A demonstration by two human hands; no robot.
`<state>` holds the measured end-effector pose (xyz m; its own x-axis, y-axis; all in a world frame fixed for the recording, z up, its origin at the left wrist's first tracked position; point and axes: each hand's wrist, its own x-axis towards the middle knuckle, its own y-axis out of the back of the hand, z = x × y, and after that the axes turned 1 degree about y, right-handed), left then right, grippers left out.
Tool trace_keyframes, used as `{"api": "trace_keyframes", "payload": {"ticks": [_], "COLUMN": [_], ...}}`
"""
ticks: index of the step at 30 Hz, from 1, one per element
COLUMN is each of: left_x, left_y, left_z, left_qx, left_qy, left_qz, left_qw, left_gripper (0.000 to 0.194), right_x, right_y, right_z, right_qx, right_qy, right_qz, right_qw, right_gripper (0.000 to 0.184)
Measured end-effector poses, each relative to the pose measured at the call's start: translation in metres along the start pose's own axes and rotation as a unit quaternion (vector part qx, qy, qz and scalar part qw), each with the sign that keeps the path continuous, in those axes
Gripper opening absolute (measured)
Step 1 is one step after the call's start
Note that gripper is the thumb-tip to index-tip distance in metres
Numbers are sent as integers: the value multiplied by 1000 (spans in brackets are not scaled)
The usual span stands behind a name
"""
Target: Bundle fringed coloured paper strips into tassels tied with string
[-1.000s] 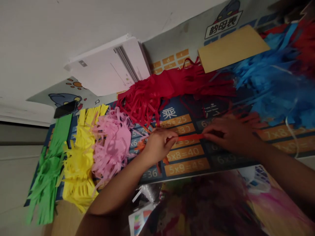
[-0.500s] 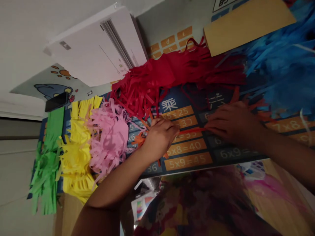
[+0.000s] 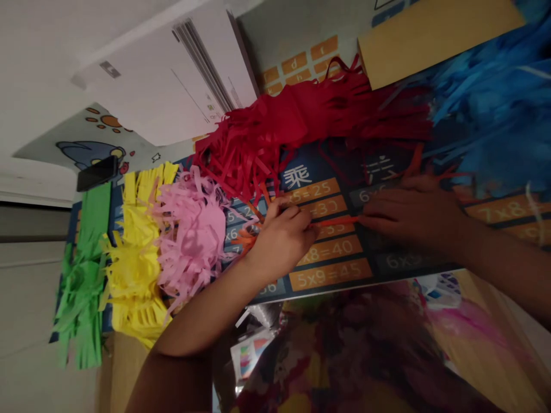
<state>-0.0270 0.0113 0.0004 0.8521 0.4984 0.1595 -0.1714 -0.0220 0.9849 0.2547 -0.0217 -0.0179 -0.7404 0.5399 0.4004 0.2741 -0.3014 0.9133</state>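
My left hand (image 3: 282, 235) and my right hand (image 3: 413, 213) meet over a dark blue multiplication-table mat (image 3: 336, 269). Between them runs a thin orange paper strip (image 3: 340, 221), pinched at one end by my left fingers and at the other by my right fingers. More orange fringe (image 3: 243, 241) pokes out to the left of my left hand, and some shows above my right hand. Both hands rest low on the mat.
Piles of cut paper fringe lie along the mat: green (image 3: 81, 287), yellow (image 3: 133, 264), pink (image 3: 191, 229), red (image 3: 293, 132), blue (image 3: 495, 109). A tan card (image 3: 430, 40) and a white paper stack (image 3: 172, 74) sit behind. A black phone (image 3: 97, 173) lies far left.
The view has shifted down and closer to the mat. Both hands stay on the orange strip, with my left hand curled a little tighter around its end.
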Motion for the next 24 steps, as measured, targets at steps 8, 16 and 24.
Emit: {"api": "trace_keyframes", "payload": {"ticks": [8, 16, 24], "left_x": [14, 44, 55], "left_y": [-10, 12, 20], "left_z": [14, 13, 34], "left_qx": [-44, -116, -64], "left_qy": [87, 249, 228], "left_qz": [7, -159, -184], "left_qw": [995, 948, 954], "left_gripper": [27, 20, 26], "right_x": [-5, -13, -10], "right_y": [9, 2, 16], "right_z": [-15, -20, -29], "right_qx": [-33, -36, -57], "right_qy": [2, -43, -80], "right_qz": [-43, -55, -120], "right_qw": [999, 997, 988], "right_gripper": [22, 24, 25]}}
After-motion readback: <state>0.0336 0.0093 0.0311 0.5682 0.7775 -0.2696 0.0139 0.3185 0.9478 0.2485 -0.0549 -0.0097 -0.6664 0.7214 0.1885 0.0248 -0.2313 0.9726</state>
